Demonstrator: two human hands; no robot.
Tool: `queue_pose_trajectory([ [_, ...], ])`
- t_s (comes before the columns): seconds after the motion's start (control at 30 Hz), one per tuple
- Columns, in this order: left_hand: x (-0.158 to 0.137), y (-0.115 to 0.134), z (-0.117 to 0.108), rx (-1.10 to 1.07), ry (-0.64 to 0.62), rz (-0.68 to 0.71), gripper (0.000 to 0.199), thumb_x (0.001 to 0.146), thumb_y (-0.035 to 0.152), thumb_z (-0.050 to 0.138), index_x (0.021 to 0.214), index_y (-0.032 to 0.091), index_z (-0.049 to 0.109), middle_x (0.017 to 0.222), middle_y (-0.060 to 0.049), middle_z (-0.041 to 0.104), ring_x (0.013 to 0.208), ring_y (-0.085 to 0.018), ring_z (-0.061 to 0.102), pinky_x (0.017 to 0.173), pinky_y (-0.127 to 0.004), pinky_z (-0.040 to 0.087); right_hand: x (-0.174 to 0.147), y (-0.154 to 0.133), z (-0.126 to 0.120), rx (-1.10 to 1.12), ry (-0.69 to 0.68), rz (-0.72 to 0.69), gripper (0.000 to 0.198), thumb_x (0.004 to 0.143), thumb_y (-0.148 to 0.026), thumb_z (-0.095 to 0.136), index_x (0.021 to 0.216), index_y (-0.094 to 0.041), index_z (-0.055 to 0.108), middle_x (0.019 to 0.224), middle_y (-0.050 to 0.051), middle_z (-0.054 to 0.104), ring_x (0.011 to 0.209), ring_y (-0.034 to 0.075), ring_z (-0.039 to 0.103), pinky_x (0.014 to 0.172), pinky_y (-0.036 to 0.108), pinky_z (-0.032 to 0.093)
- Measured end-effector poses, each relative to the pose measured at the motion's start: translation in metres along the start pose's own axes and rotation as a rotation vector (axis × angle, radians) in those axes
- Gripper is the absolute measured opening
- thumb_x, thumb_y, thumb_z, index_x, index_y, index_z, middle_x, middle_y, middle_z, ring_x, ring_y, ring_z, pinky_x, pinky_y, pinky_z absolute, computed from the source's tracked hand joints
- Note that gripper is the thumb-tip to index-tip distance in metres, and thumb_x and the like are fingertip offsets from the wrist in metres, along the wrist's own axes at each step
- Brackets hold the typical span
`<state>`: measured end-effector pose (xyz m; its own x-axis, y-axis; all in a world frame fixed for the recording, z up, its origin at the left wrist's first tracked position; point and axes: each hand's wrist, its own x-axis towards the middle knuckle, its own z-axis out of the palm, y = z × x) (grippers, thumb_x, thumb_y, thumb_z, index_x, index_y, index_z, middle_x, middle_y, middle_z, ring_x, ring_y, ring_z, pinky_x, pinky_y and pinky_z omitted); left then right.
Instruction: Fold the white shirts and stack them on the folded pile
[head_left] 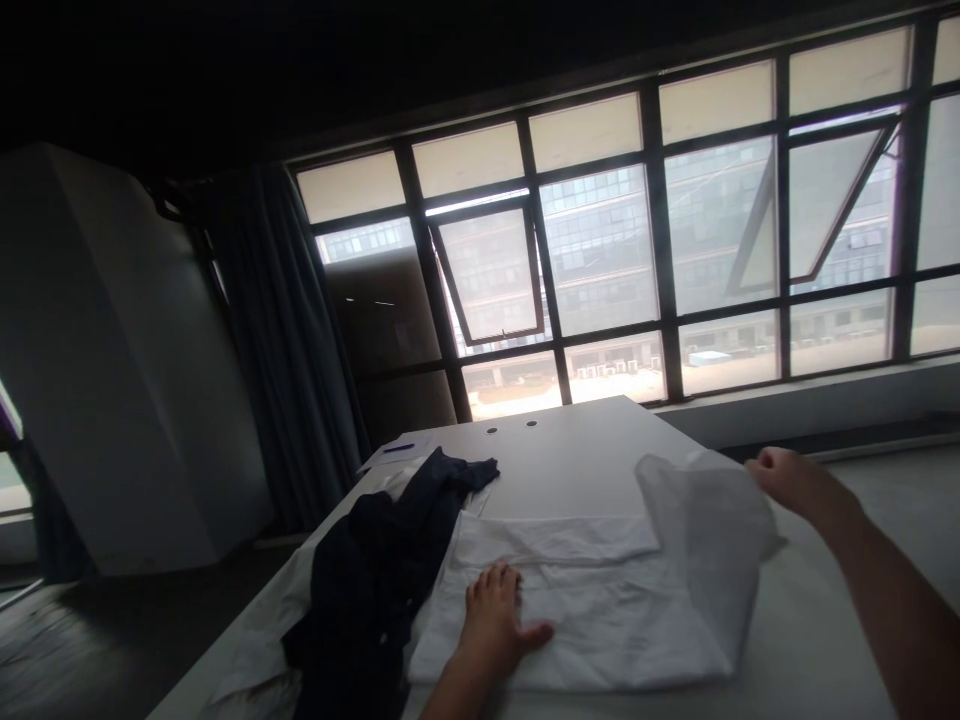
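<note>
A white cloth [600, 610], creased and partly folded, lies spread across the near part of the table. Flat on its left side rests my left hand [493, 620], fingers stretched out and thumb apart. Off the cloth's right side, my right hand [799, 485] is raised above the table and closed. A lifted, see-through-looking flap [712, 530] of the white cloth, blurred by motion, reaches up to its fingers. Beside the cloth on the left, a dark navy garment [367, 570] lies in a crumpled heap. What kind of piece the white cloth is cannot be made out.
The white table [577, 450] runs toward the windows and has two round cable holes near its far end. A pen [399, 448] lies on paper at the far left corner. More pale cloth [262, 640] sticks out under the navy garment. A blue curtain [285, 350] hangs behind.
</note>
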<state>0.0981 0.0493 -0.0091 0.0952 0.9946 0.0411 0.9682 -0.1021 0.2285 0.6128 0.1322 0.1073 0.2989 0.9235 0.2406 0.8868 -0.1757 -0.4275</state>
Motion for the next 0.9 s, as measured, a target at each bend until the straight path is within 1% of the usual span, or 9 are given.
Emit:
queue_pose_trajectory([
  [0.07,0.002,0.003,0.001,0.003,0.03,0.01,0.085,0.071,0.075,0.067,0.136,0.02,0.06,0.15,-0.016,0.052,0.142,-0.038,0.04,0.119,-0.049,0.025,0.01,0.037,-0.014,0.034,0.122,0.119,0.027,0.087,-0.036,0.053,0.064,-0.022,0.056,0.066,0.013,0.064,0.056,0.022,0.057,0.061,0.036,0.038],
  [0.13,0.004,0.007,0.002,0.006,0.054,0.022,0.077,0.071,0.072,0.069,0.127,0.019,0.064,0.142,-0.016,0.057,0.136,-0.038,0.045,0.116,-0.047,0.029,0.013,0.049,-0.022,0.119,0.224,0.118,0.024,0.086,-0.038,0.055,0.066,-0.024,0.055,0.067,0.012,0.065,0.058,0.023,0.059,0.062,0.037,0.039],
  [0.23,0.006,0.013,0.002,0.002,0.078,0.062,0.064,0.073,0.064,0.072,0.119,0.02,0.066,0.131,-0.014,0.063,0.128,-0.035,0.051,0.112,-0.045,0.033,0.006,0.019,-0.017,0.225,0.223,-0.012,0.026,0.09,-0.044,0.052,0.077,-0.023,0.06,0.072,0.01,0.068,0.063,0.024,0.063,0.062,0.035,0.041],
  [0.3,0.007,0.015,0.002,-0.029,0.082,0.141,0.054,0.078,0.054,0.071,0.122,0.023,0.065,0.131,-0.011,0.063,0.127,-0.031,0.052,0.112,-0.042,0.034,-0.007,-0.022,0.0,0.235,0.081,-0.14,0.029,0.094,-0.043,0.046,0.088,-0.019,0.063,0.078,0.01,0.071,0.068,0.022,0.065,0.063,0.032,0.043],
  [0.4,0.005,0.017,0.001,-0.09,0.055,0.278,0.045,0.085,0.039,0.065,0.129,0.028,0.063,0.136,-0.006,0.062,0.127,-0.026,0.053,0.114,-0.038,0.034,-0.039,-0.086,0.05,0.114,-0.171,-0.353,0.031,0.096,-0.039,0.047,0.096,-0.017,0.068,0.086,0.009,0.073,0.076,0.02,0.067,0.067,0.029,0.045],
  [0.53,0.0,0.021,-0.004,-0.094,0.065,0.275,0.026,0.085,0.035,0.066,0.108,0.024,0.068,0.122,-0.007,0.066,0.118,-0.026,0.057,0.107,-0.036,0.041,-0.091,-0.135,0.13,-0.009,-0.302,-0.409,0.03,0.077,-0.033,0.074,0.099,-0.014,0.075,0.111,0.015,0.073,0.106,0.03,0.067,0.089,0.033,0.048],
  [0.63,-0.002,0.024,-0.008,-0.092,0.054,0.24,0.03,0.083,0.034,0.066,0.11,0.021,0.067,0.118,-0.007,0.066,0.113,-0.024,0.06,0.101,-0.031,0.045,-0.111,-0.142,0.164,-0.07,-0.28,-0.373,0.049,0.085,-0.04,0.07,0.123,-0.009,0.068,0.136,0.024,0.061,0.127,0.038,0.056,0.1,0.043,0.046],
  [0.77,-0.004,0.035,-0.019,-0.041,-0.002,0.237,0.059,0.084,0.03,0.065,0.141,0.023,0.054,0.129,-0.008,0.066,0.114,-0.025,0.064,0.096,-0.03,0.049,-0.105,-0.132,0.173,-0.089,-0.285,-0.368,0.038,0.097,-0.039,0.058,0.124,-0.013,0.065,0.127,0.021,0.066,0.111,0.031,0.066,0.092,0.038,0.049],
  [0.9,-0.017,0.05,-0.057,-0.004,-0.046,0.358,0.024,0.096,0.038,0.055,0.097,0.027,0.076,0.098,-0.005,0.075,0.093,-0.024,0.07,0.084,-0.03,0.049,-0.093,-0.125,0.175,-0.065,-0.276,-0.37,0.03,0.103,-0.035,0.046,0.112,-0.018,0.069,0.102,0.015,0.074,0.096,0.03,0.071,0.083,0.037,0.049],
])
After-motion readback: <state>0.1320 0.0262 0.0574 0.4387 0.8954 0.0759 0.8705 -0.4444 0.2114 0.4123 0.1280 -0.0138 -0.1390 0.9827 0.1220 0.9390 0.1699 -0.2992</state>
